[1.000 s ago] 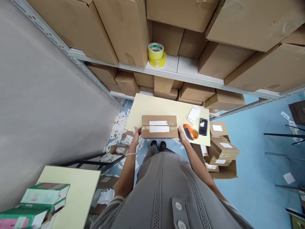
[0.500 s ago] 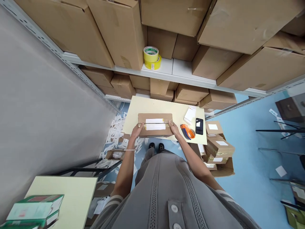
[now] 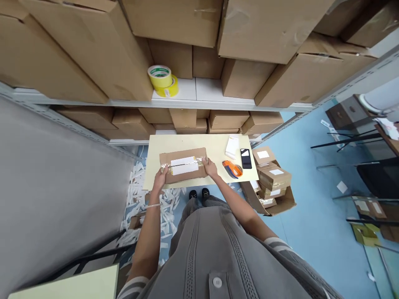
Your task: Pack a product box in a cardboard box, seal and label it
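A brown cardboard parcel (image 3: 183,166) lies on a pale yellow table (image 3: 187,142), with a white label and a shiny strip of clear tape across its top. My left hand (image 3: 160,178) grips its left end, and my right hand (image 3: 210,168) grips its right end, fingers over the tape ends. Just beyond my right hand sits an orange tape dispenser (image 3: 232,169). Further right are a black phone (image 3: 246,158) and a white paper packet (image 3: 232,147).
Steel shelves of cartons (image 3: 174,25) rise ahead, with yellow tape rolls (image 3: 162,81) on one shelf. Small parcels fill an open carton (image 3: 272,182) right of the table. Shredded white paper (image 3: 146,207) covers the floor at left, beside a grey wall (image 3: 62,187).
The view has turned and shifted, so the shelf edge now runs level. My fingers have moved from the parcel's sides onto the tape ends on top, and the parcel sits slightly further left.
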Demonstrator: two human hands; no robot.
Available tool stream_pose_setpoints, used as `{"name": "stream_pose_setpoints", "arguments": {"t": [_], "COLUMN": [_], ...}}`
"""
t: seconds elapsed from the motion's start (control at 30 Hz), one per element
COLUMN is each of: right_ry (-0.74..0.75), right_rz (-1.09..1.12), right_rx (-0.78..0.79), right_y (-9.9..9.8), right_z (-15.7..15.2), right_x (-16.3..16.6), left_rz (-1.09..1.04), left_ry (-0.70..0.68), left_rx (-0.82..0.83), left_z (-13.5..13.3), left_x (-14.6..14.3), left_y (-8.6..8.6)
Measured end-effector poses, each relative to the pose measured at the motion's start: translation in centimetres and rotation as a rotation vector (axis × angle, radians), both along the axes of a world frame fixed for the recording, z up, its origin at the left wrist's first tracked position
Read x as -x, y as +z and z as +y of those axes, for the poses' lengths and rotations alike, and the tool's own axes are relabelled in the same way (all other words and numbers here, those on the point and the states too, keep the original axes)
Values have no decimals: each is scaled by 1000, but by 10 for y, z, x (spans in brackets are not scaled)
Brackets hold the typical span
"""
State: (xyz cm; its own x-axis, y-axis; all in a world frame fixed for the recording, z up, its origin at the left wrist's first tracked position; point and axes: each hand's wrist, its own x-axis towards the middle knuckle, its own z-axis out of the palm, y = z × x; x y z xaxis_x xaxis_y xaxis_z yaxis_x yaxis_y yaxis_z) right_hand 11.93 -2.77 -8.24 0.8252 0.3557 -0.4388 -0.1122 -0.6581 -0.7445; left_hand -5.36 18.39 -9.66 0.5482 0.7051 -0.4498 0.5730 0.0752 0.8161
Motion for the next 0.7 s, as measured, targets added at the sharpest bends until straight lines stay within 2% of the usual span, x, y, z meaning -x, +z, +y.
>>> {"name": "stream_pose_setpoints", "arguments": {"t": [0.2,0.37,0.53,0.7], "right_ry": [32,86,108,181], "right_rz": [-29,-84,-74,-97], "right_rx": [80,133,132,231], "right_y": [5,1,-1,-1], "right_z": [4,1,0,1], "right_x": [2,3,2,1], "left_rz": [34,89,56,42], "left_ry": [7,80,163,199], "left_rx": [-4,5,49,77], "left_z": [3,-2,-8,-5], "left_x": [-1,-3,-6,-2], "left_y": [-2,1,6,-1]}}
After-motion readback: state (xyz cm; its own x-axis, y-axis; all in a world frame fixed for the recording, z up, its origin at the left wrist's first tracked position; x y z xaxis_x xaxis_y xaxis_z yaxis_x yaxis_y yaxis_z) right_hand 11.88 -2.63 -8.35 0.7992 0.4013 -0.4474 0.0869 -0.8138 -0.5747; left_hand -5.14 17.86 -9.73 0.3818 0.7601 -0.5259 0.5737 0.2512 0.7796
